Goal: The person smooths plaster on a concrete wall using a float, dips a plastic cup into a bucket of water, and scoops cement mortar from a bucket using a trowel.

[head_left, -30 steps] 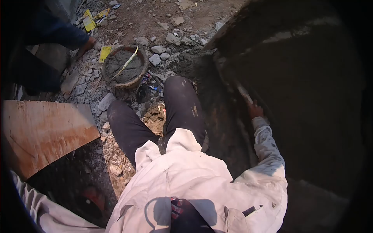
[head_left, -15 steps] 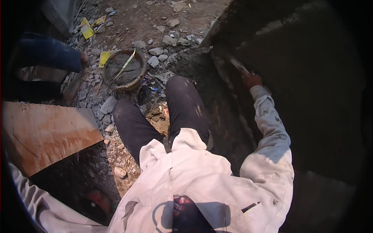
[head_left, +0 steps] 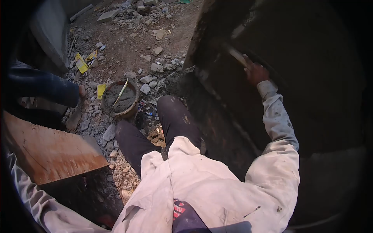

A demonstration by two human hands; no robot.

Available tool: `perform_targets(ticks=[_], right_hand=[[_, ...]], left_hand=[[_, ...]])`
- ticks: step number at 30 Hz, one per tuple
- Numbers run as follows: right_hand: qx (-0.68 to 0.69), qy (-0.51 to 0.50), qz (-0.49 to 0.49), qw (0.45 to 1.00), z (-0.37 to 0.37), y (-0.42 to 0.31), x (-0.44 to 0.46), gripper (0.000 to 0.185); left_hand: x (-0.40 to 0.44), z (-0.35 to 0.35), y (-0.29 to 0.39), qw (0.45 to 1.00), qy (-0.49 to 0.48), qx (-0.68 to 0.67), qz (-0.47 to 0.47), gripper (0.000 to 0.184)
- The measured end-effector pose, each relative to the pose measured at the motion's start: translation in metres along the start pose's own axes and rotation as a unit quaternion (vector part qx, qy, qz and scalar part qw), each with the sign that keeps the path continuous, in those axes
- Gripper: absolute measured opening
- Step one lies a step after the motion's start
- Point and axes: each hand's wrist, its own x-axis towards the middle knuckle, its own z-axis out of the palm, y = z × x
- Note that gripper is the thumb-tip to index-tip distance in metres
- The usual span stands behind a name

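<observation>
The long, pale, straight-edged hand tool (head_left: 237, 55) lies at the broad, dark grey, flat surface (head_left: 311, 101) on our right, in the narrow grip of our right hand (head_left: 257, 73); of our left hand's grip we cannot tell anything, as it is outside the view.

Nearest us, the loose, pale, stained right sleeve (head_left: 278, 124) could brush the surface and mark it if the elbow swings wide. Farther along, a tilted wrist or uneven pressure at this long reach could make the tool's edge dig in and score a line. Beyond our dark-trousered knees (head_left: 174, 116), a careless foot could knock the round, brown-rimmed basin (head_left: 131, 110) of grey, mortar-like paste (head_left: 112, 94), and the thin, yellowish-green stick (head_left: 122, 91) resting in it could slip.

As for what is hidden, the pale left sleeve (head_left: 50, 209) runs off at the lower left. The reddish-brown, flat wooden board (head_left: 58, 151) covers shadowed ground. Shade swallows the tool's far end, so we cannot tell whether it touches the surface. Past the board, another person's blue-clad limb (head_left: 46, 85) is cut off at the left, and its end is too unclear to call hand or foot.
</observation>
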Motion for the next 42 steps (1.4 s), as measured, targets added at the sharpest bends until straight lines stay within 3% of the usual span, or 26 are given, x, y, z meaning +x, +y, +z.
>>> perform_targets(ticks=[6,11,13,19,23,24,26,27,29,31,42], right_hand=[[0.010,0.042,0.032,0.999,-0.055,0.017,0.002,0.064],[0.062,0.194,0.032,0.979,-0.114,0.057,0.027,0.060],[0.068,0.206,0.047,0.975,-0.145,0.069,0.033,0.059],[0.110,0.439,0.068,0.889,-0.242,0.108,0.064,0.068],[0.095,0.491,0.025,0.865,-0.267,0.118,0.091,0.075],[0.102,0.447,0.050,0.887,-0.266,0.112,0.092,0.076],[0.117,0.353,0.098,0.923,-0.249,0.090,0.098,0.077],[0.058,0.409,0.047,0.910,-0.226,0.077,0.092,0.061],[0.141,0.365,0.028,0.920,-0.163,0.068,0.104,0.079],[0.145,0.310,0.079,0.936,-0.120,0.035,0.079,0.079],[0.106,0.120,0.139,0.977,0.109,-0.062,-0.008,0.075]], left_hand=[[-0.004,-0.001,-0.003,1.000,0.019,-0.004,0.000,0.055],[-0.006,-0.003,-0.004,0.999,0.036,-0.027,0.009,0.056],[-0.008,-0.011,-0.002,1.000,0.027,-0.010,-0.001,0.054],[-0.006,-0.009,-0.003,1.000,-0.005,0.013,-0.003,0.049],[0.053,0.172,-0.027,0.993,0.070,-0.089,0.017,0.049],[0.067,0.212,-0.032,0.990,0.083,-0.114,0.027,0.051],[0.081,0.259,-0.039,0.985,0.099,-0.138,0.037,0.055],[0.084,0.265,-0.042,0.986,0.100,-0.127,0.041,0.055],[0.081,0.274,-0.047,0.984,0.124,-0.115,0.049,0.055],[0.075,0.270,-0.046,0.983,0.134,-0.115,0.045,0.054],[0.029,0.132,-0.026,0.996,0.067,-0.058,0.019,0.049]])
